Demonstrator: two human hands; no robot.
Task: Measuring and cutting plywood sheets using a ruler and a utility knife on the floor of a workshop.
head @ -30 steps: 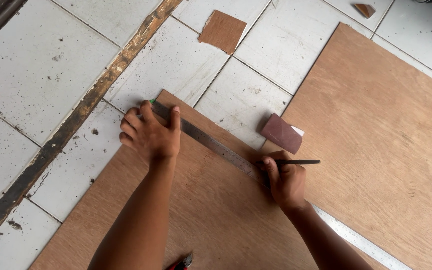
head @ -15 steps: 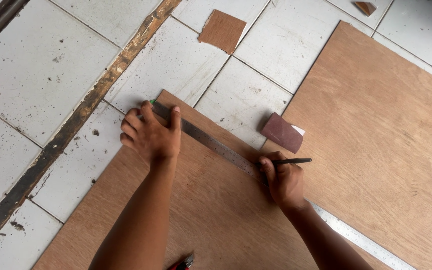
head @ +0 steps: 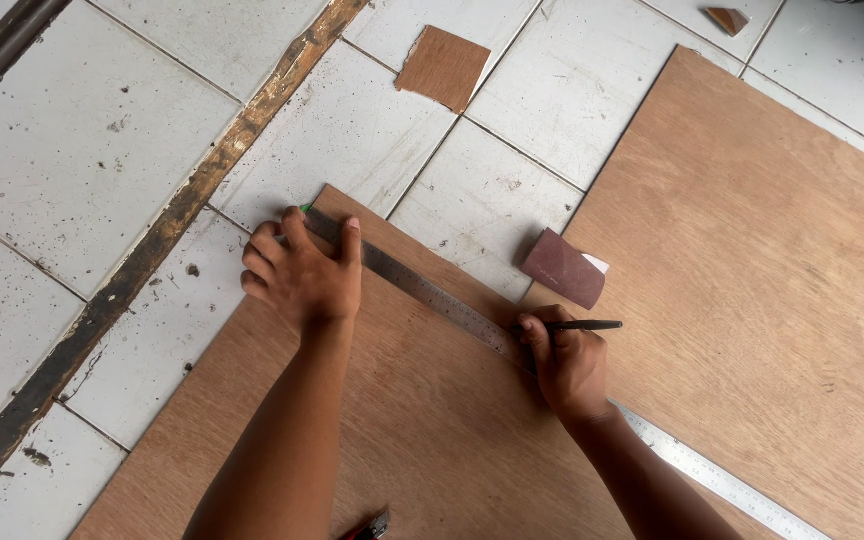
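Observation:
A long steel ruler point(head: 432, 292) lies diagonally along the far edge of a plywood sheet point(head: 422, 430) on the tiled floor. My left hand point(head: 302, 275) presses flat on the ruler's upper left end, near the sheet's corner. My right hand point(head: 567, 365) grips a dark pencil point(head: 582, 325), whose tip touches the sheet at the ruler's edge near its middle. The ruler's lower right part point(head: 712, 478) shows past my right wrist.
A larger plywood sheet point(head: 762, 260) lies to the right. A folded brown sandpaper block point(head: 562, 268) sits between the two sheets. A small plywood offcut point(head: 444, 66) rests on the white tiles point(head: 82, 130) beyond. A dark worn strip point(head: 152, 250) runs diagonally across the floor at left.
My right hand with the pencil has slid a little up and to the left along the ruler. My left hand has stayed in place.

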